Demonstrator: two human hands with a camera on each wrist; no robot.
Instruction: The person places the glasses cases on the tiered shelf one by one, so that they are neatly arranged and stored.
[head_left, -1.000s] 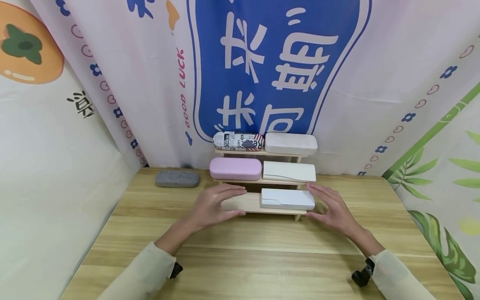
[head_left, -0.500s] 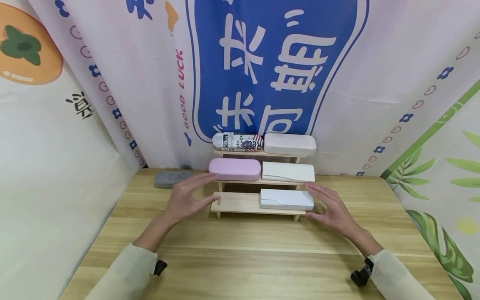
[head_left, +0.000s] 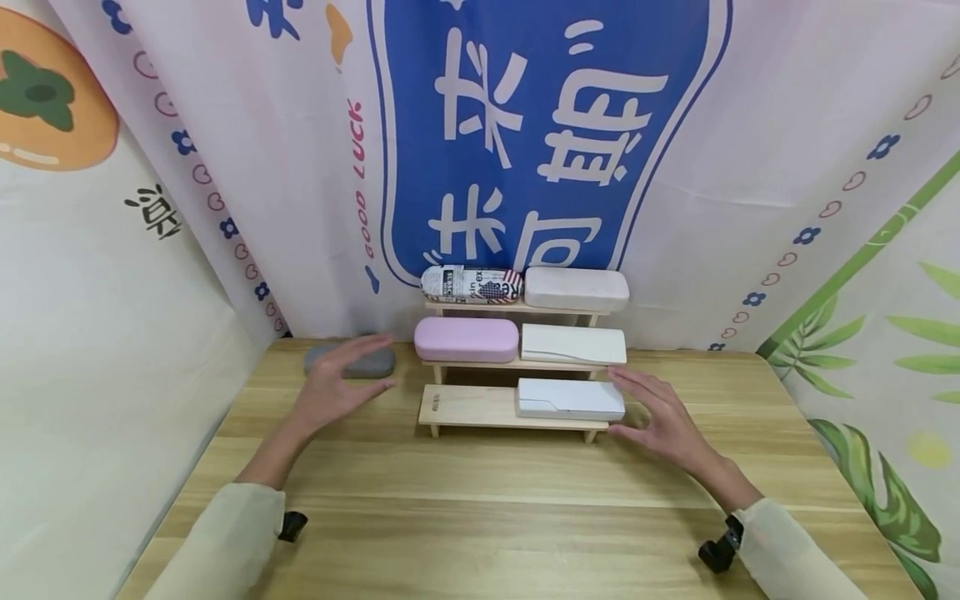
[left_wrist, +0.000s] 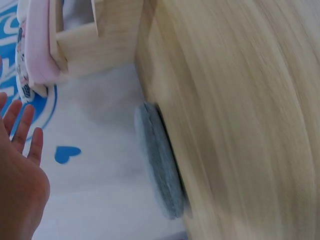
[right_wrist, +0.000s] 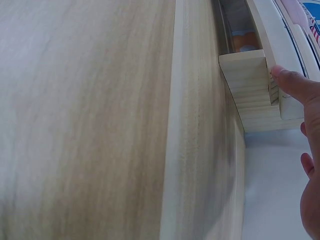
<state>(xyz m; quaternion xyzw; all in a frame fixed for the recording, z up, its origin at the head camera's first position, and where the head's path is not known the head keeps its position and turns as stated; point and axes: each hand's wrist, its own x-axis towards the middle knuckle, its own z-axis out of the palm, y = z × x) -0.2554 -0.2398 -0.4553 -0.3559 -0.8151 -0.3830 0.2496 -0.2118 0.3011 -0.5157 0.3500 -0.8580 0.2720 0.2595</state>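
Note:
My left hand point(head_left: 330, 396) hovers with spread fingers in front of a grey glasses case point(head_left: 372, 364), partly covering it in the head view. The left wrist view shows this fuzzy grey case point(left_wrist: 159, 162) lying apart from the hand. At the right end of a three-tier wooden stand point(head_left: 468, 404), my right hand point(head_left: 667, 425) has fingers and thumb parted beside a white glasses case point(head_left: 570, 398). In the right wrist view its thumb point(right_wrist: 291, 84) touches the lowest shelf's end. Neither hand holds anything.
The middle tier bears a pink glasses case point(head_left: 467, 340) and another white case point(head_left: 573, 344). On the top tier sit a newspaper-print case point(head_left: 471, 285) and an off-white case point(head_left: 576, 288). A printed curtain point(head_left: 675, 250) hangs behind the wooden table point(head_left: 480, 525).
My left hand has moved left, from the lowest shelf's bare left part to the grey glasses case. The right hand has stayed at the stand's right end. The cases have not moved.

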